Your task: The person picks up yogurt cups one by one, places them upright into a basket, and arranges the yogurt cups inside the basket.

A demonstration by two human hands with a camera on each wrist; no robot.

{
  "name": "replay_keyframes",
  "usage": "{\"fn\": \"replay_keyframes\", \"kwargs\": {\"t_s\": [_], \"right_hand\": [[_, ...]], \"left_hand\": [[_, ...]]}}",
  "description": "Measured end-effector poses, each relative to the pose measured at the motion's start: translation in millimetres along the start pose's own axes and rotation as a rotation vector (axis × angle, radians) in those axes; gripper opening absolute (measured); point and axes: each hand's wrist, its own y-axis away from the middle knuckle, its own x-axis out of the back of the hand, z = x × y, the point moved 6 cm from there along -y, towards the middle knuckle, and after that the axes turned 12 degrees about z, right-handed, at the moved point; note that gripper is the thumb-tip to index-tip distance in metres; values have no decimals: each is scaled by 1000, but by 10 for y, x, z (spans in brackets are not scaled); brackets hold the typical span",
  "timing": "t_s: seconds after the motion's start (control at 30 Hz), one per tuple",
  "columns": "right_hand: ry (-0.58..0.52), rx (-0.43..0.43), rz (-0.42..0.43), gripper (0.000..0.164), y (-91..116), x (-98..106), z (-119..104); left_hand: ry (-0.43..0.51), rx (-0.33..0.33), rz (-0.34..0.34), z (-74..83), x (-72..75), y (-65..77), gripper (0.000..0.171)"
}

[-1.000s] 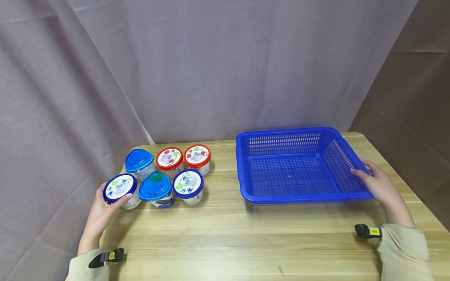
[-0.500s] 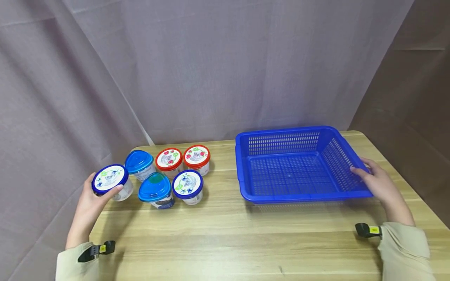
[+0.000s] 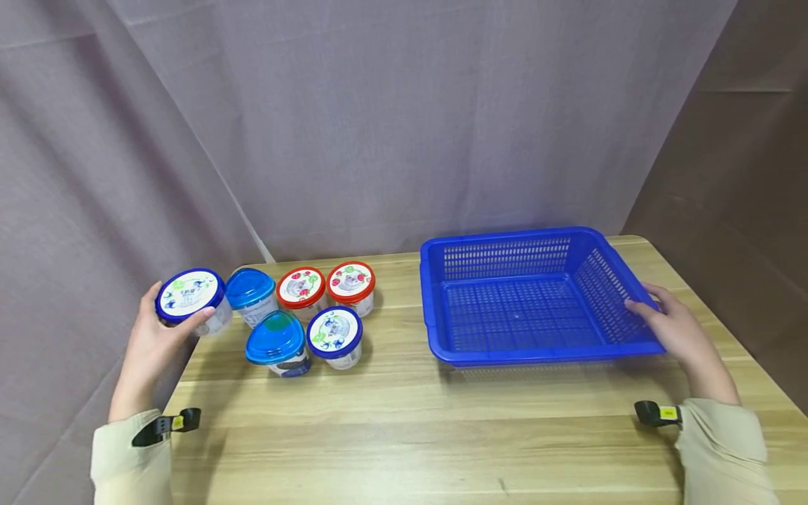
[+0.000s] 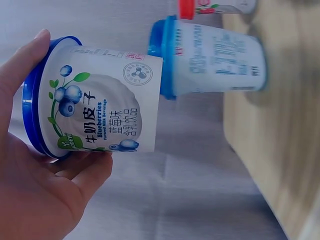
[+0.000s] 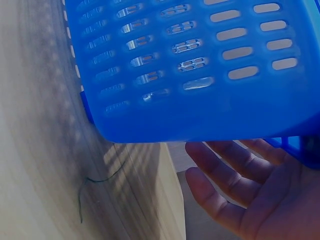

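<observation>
My left hand (image 3: 144, 344) grips a white blueberry milk drink cup (image 3: 189, 296) near its dark blue lid. The left wrist view shows the cup's blueberry label (image 4: 100, 107) clear of the tabletop, beside a cup with a light blue lid (image 4: 167, 57). At the far right, my right hand (image 3: 678, 333) holds the right rim of a blue perforated plastic basket (image 3: 549, 356), thumb on the inside. From the right wrist, its fingers (image 5: 215, 190) appear below the basket wall (image 5: 165, 120). Nothing lies inside the basket.
On the table (image 3: 391, 435) stand two cups with red lids (image 3: 301, 287), two with light blue lids (image 3: 275, 338) and another with a dark blue lid (image 3: 334, 332). Grey cloth (image 3: 353, 126) hangs behind and at the left; brown cloth (image 3: 745, 182) covers the right side.
My left hand has lifted the blueberry cup and carried it up and left, away from the other cups. My right hand and the basket have hardly moved.
</observation>
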Motion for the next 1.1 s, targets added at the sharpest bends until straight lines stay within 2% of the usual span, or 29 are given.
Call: {"fn": "replay_keyframes", "kwargs": {"t_s": [0.27,0.53,0.73,1.0,1.1], "right_hand": [[1,1,4,76,7,4,-33],[-8,14,17,74,-2,30,-56],[-1,8,11,74,12,24,-44],[-20,18,14,73,13,2,-43],[-27,11,11,73,14,8,-24]], "left_hand": [[-9,-50,24,234,112,-139,109],[6,-94,11,504,99,-266,110],[21,-133,-23,734,-19,-322,112],[48,-159,-67,1061,-280,-389,112],[132,-126,-102,1196,-420,-399,114]]}}
